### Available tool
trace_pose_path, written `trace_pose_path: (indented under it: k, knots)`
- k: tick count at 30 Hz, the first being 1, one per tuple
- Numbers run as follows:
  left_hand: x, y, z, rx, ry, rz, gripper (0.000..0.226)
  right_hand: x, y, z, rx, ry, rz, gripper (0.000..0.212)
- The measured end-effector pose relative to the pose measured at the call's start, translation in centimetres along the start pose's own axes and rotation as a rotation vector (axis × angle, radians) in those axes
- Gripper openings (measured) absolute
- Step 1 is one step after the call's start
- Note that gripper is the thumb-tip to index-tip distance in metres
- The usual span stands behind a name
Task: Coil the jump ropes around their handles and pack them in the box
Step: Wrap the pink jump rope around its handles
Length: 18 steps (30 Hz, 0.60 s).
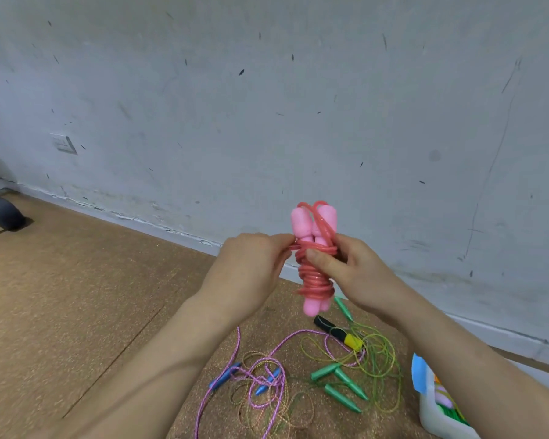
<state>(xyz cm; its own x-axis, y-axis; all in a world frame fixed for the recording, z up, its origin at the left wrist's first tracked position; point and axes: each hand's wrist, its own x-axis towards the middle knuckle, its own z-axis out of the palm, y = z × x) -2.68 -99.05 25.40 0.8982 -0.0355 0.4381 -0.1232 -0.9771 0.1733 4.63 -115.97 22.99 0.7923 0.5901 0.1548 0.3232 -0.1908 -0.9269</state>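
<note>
Coiling the pink rope (314, 280) round its two handles (301, 226). I judge this to be the last turns, since nearly all the cord sits wound on the pair. The bundle is upright in the air, above the floor (76, 296).

Right hand (352, 267) grips the bundle from its right side, with the thumb (317, 259) laid across the upper coils and the fingers curled behind. Left hand (251, 267), just left of the bundle, has curled fingers and pinches a short strand leaving the coils. A loop arches over the handle tops.

Notes for the step:
- Hold thumb pressure on the coils. The cord looks glossy and stiff, so it is likely to spring loose.
- Draw the free strand snug, then tuck it under a turn.
- Keep the handles parallel and touching.

Below the bundle, on the floor, lie a purple rope (225, 375), a green rope (351, 383) and a black-and-yellow handle (336, 332), all uncoiled. The box (431, 407) sits below and right of the bundle, open, with some items inside. This bundle is not yet in it.
</note>
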Motion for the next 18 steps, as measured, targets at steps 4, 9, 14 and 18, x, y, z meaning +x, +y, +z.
trace_pose_path:
  k: [4,9,14,18]
  knots:
    - [-0.5,-0.4,-1.2,-0.026,0.032,0.081,0.018,-0.1,-0.1,-1.0,0.094,-0.056,0.072,0.014]
    - [-0.3,-0.6,-1.5,0.185,0.108,0.146,0.012,0.0,0.2,-1.0,0.061,-0.099,0.102,0.02]
    - [0.1,-0.2,-2.4,0.338,-0.082,-0.065,0.018,-0.1,0.1,-1.2,0.002,-0.123,0.126,0.016]
    - [0.0,0.3,-2.0,0.439,-0.379,-0.068,0.021,-0.3,0.5,-0.9,-0.266,-0.139,0.101,0.017]
